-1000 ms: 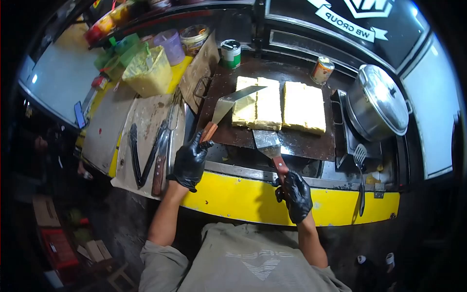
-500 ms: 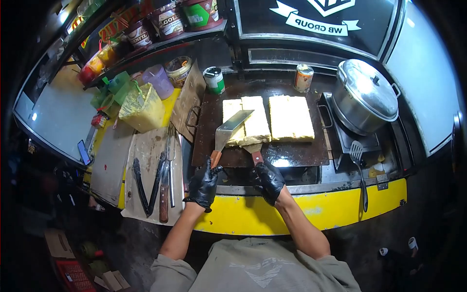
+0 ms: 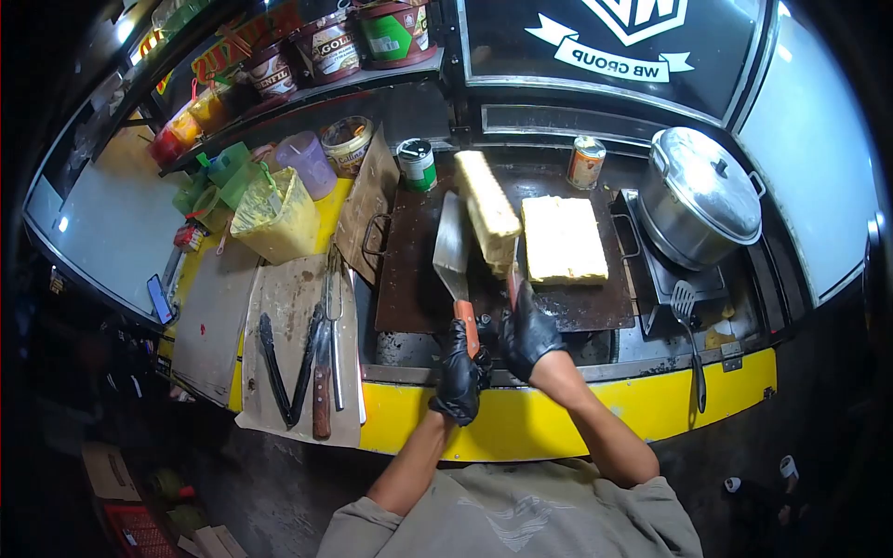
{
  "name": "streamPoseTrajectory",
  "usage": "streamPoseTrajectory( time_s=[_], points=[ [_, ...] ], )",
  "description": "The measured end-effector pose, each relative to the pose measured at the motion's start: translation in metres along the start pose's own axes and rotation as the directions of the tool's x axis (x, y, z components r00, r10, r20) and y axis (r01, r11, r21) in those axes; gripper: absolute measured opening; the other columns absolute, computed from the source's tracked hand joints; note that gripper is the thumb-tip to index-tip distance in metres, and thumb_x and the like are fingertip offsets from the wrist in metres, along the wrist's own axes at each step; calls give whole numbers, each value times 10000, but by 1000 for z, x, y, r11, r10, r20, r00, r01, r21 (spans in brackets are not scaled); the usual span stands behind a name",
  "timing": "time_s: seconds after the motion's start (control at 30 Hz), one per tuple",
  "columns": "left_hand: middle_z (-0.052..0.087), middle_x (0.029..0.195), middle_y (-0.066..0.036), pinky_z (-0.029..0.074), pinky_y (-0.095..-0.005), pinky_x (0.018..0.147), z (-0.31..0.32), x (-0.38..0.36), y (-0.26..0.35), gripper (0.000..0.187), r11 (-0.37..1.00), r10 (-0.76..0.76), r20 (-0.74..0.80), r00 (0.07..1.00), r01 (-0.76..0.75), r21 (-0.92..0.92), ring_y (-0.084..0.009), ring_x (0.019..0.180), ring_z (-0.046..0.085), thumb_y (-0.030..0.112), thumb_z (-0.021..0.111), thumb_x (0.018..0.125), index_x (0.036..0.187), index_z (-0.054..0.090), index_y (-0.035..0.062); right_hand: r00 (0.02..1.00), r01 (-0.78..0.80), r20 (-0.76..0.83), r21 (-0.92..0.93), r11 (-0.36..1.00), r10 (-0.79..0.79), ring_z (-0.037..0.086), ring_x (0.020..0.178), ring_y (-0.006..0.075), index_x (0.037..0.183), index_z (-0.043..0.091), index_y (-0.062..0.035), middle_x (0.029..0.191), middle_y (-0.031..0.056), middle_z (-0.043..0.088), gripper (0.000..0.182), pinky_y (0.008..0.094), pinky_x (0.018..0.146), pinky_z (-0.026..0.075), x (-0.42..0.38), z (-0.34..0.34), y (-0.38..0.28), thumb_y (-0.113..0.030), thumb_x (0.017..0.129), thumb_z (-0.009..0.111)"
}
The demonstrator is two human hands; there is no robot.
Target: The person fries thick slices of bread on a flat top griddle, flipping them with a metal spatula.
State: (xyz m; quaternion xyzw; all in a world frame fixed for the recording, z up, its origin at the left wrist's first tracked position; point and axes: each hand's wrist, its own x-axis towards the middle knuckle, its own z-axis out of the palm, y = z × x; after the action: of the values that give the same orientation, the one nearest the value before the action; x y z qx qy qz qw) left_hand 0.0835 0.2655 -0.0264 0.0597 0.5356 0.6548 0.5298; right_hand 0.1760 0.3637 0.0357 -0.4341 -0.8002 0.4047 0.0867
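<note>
My left hand [image 3: 459, 377], in a black glove, is closed around the wooden handle of a metal spatula [image 3: 453, 246]. Its broad blade stands left of a yellow-coated bread block [image 3: 486, 205], which is tipped up on its edge over the dark griddle [image 3: 409, 270]. My right hand [image 3: 530, 335], gloved too, grips a second spatula [image 3: 513, 286] by its handle; the bread hides most of that blade. A second coated bread block [image 3: 565, 240] lies flat on the griddle just to the right.
Two cans, one green [image 3: 417, 166] and one orange [image 3: 587, 162], stand at the griddle's back. On the right are a lidded pot [image 3: 705, 191] and a slotted turner [image 3: 688, 325]. Tongs [image 3: 286, 372] and a knife [image 3: 322, 395] lie left, near a smeared tub [image 3: 274, 219].
The left bread block has gone from lying flat to standing tilted on its edge. My left hand has moved right, its spatula turning more upright. My right hand has shifted slightly right and up.
</note>
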Motion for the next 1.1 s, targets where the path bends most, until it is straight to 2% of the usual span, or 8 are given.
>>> streamPoseTrajectory(
  time_s=[0.07,0.17,0.37,0.47,0.7,0.77,0.87,1.1],
  points=[
    [422,564,59,276,-196,324,-4,-10,8,402,836,-96,402,911,293,-464,-62,376,343,506,356,938,923,552,155,992,101,-68,-59,993,-105,553,901,494,1344,183,74,1040,356,531,602,506,757,449,-3,31,15,-87,836,465],
    [373,552,46,281,-189,328,-39,-22,19,418,723,-276,337,900,425,-544,-71,387,336,517,384,922,776,485,138,930,319,-123,-197,927,-347,519,984,508,1383,82,70,1183,437,378,650,494,784,462,-20,47,13,-102,859,426],
    [362,582,33,313,-189,357,-92,-16,33,426,508,-291,493,820,569,-647,-71,447,359,471,511,892,733,460,80,945,322,-4,-185,929,-328,474,1073,499,1385,79,91,1251,416,343,638,450,883,435,-29,54,38,52,813,358],
    [394,592,23,318,-172,346,-98,-9,63,413,441,-357,440,824,564,-698,-66,420,349,444,525,895,750,480,60,719,608,-226,-251,753,-657,394,1215,433,1399,113,78,1353,328,322,683,416,1007,326,-29,33,35,167,766,353],
    [419,564,26,311,-185,347,-141,-93,56,548,658,-332,436,837,537,-529,-77,387,387,634,401,863,801,474,94,858,411,-342,13,911,-382,459,1186,400,1360,269,61,1301,303,422,523,386,989,360,-19,3,52,48,865,437],
    [404,520,45,304,-194,343,-103,-116,70,516,860,-328,-49,943,276,-429,-70,368,376,623,373,881,773,472,128,851,422,-338,-17,906,-403,476,1186,363,1332,309,71,1299,275,442,465,358,984,372,-2,-5,55,-53,908,453],
    [384,492,58,296,-195,346,-90,-95,56,499,966,-203,-189,961,164,-199,-69,367,376,625,357,887,746,465,158,867,393,-228,-235,889,-444,446,1226,326,1328,319,69,1319,250,436,428,334,1016,333,17,-5,72,-75,934,406],
    [439,532,54,309,-178,343,-80,-40,39,411,993,-93,-145,985,102,58,-58,372,398,533,329,940,920,497,158,984,177,4,189,966,-181,223,1363,303,1385,144,80,1445,236,244,504,322,1089,181,-23,-8,49,-67,949,348]
  ],
)
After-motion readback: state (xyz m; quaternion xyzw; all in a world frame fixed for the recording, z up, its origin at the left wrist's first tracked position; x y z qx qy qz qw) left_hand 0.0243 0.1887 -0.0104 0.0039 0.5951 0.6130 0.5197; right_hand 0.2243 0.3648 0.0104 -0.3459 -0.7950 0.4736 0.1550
